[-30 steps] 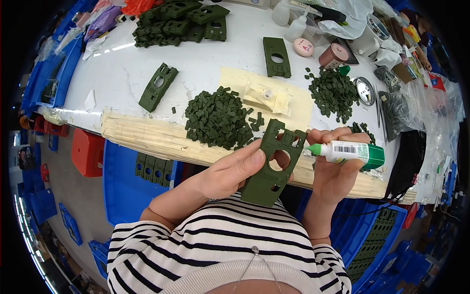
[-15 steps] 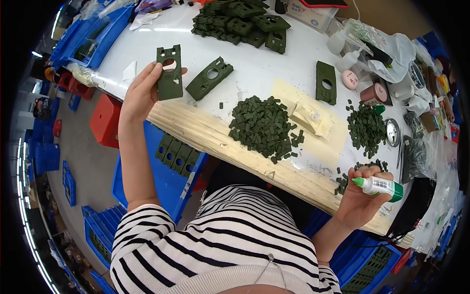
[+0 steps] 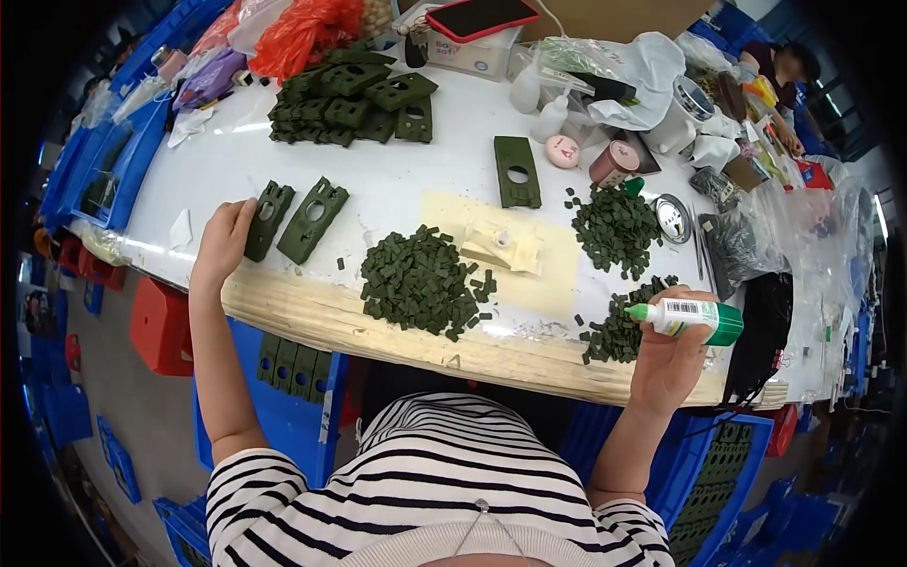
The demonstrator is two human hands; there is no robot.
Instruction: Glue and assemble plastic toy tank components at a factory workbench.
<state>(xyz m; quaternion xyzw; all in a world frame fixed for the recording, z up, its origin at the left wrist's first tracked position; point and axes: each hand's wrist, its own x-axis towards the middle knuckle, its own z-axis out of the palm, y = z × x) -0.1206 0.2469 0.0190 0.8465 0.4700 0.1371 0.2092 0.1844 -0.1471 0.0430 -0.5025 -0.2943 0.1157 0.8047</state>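
My left hand (image 3: 225, 241) is at the table's left front edge, its fingers closed on the side of a dark green model hull plate (image 3: 270, 220) with a round hole. A second hull plate (image 3: 315, 219) of the same kind lies slanted just right of it. My right hand (image 3: 664, 364) is wrapped round a white and green glue bottle (image 3: 690, 317), whose green nozzle points left. Beneath that nozzle lies a small heap of tiny dark green pieces (image 3: 609, 338). Between the hands spreads a larger pile of the same small pieces (image 3: 416, 283).
Farther back are stacked hull plates (image 3: 350, 99), a lone hull plate (image 3: 516, 172) and another pile of pieces (image 3: 619, 227). A crumpled cream paper (image 3: 501, 246) sits mid-table. Blue crates (image 3: 326, 416) holding plates stand below the wooden edge. Another person (image 3: 779, 71) is at the far right.
My view has swung, so the table sits differently in the picture. The left hand's plate is now down beside the slanted one and more turned edge-on. The glue bottle stays in my right hand.
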